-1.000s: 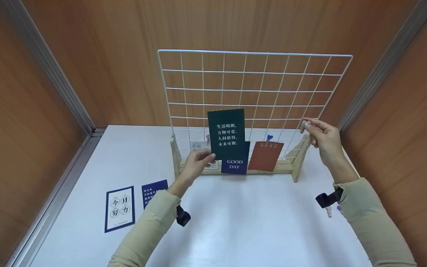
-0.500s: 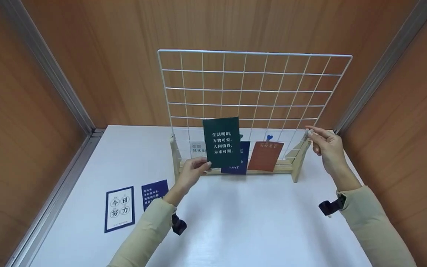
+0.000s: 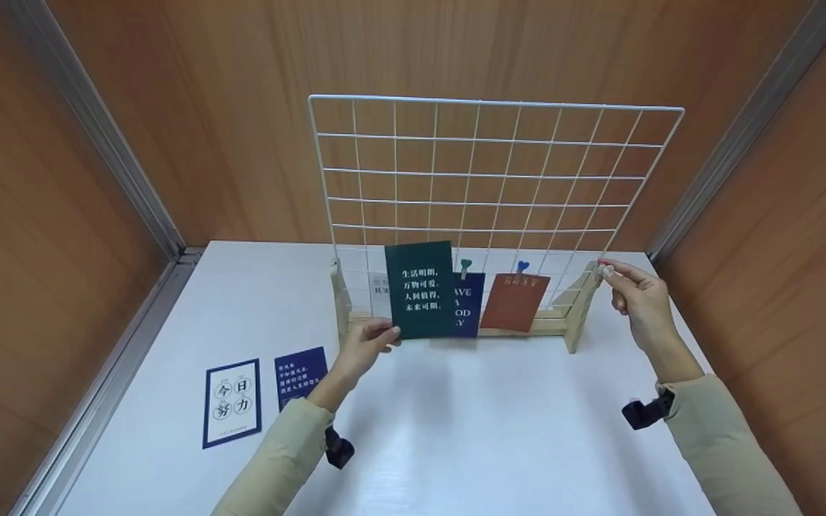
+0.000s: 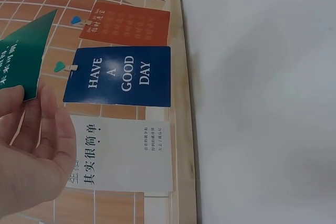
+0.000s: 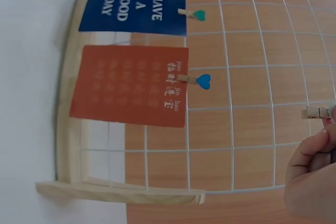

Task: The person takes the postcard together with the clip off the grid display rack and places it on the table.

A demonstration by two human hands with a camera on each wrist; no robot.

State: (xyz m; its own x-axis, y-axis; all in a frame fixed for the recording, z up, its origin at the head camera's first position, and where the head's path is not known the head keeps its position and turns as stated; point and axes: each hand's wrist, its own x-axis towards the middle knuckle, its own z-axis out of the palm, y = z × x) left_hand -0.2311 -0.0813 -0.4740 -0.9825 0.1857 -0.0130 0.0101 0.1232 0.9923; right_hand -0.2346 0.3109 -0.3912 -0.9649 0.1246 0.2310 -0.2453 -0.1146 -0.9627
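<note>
My left hand [image 3: 366, 347] pinches a dark green card [image 3: 420, 290] with white writing by its lower left corner, in front of the white wire grid [image 3: 495, 172]. Between thumb and fingers, my right hand [image 3: 639, 294] holds a small wooden clothespin [image 5: 315, 112] near the grid's right side. Clipped low on the grid are a blue "HAVE A GOOD DAY" card [image 4: 118, 76], with a green heart clothespin [image 3: 465, 265], and an orange-red card [image 3: 515, 302], with a blue heart clothespin [image 3: 523, 266]. A white card [image 4: 121, 153] hangs left of them, partly hidden by the green card in the head view.
Wooden feet [image 3: 580, 308] hold the grid upright on the white table [image 3: 499, 423]. Left of my forearm lie a blue-bordered white card [image 3: 231, 403] and a dark blue card [image 3: 300, 371], partly covered by the arm. Wooden panels [image 3: 47, 236] rise around the table.
My left hand has lowered the green card and shifted it slightly left, uncovering the green heart clothespin. The right hand has moved down and a little right with its clothespin.
</note>
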